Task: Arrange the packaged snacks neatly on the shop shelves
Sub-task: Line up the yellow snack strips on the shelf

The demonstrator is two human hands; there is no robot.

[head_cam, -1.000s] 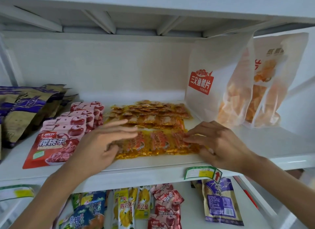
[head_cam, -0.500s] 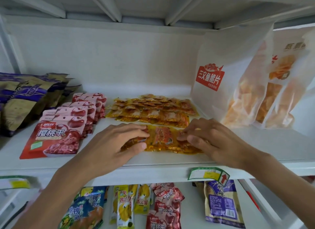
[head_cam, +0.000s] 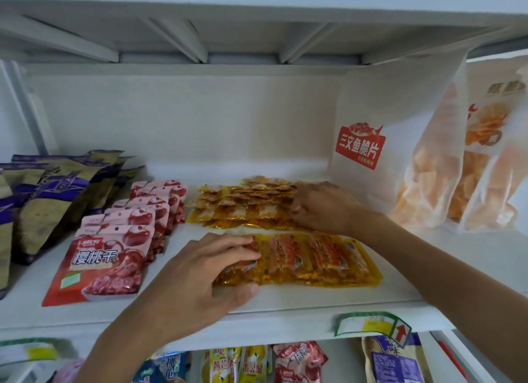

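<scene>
A flat yellow-orange snack packet (head_cam: pixel 308 265) lies crosswise near the front of the white shelf (head_cam: pixel 314 302). My left hand (head_cam: pixel 205 271) holds its left end, fingers on top and thumb against its front edge. Behind it sits a stack of the same yellow-orange packets (head_cam: pixel 245 205). My right hand (head_cam: pixel 323 208) reaches back to that stack, its curled fingers gripping the right end; the fingertips are partly hidden among the packets.
Red cherry packets (head_cam: pixel 105 257) lie in a row to the left, with purple-and-gold bags (head_cam: pixel 57 188) beyond them. Tall white crisp bags (head_cam: pixel 400 154) stand at the right. A price tag (head_cam: pixel 371 325) hangs on the shelf edge. More snacks (head_cam: pixel 243 362) fill the lower shelf.
My right hand has left the front packet's right end and moved back to the rear stack. My left hand stays on the front packet's left end. The view has come closer.
</scene>
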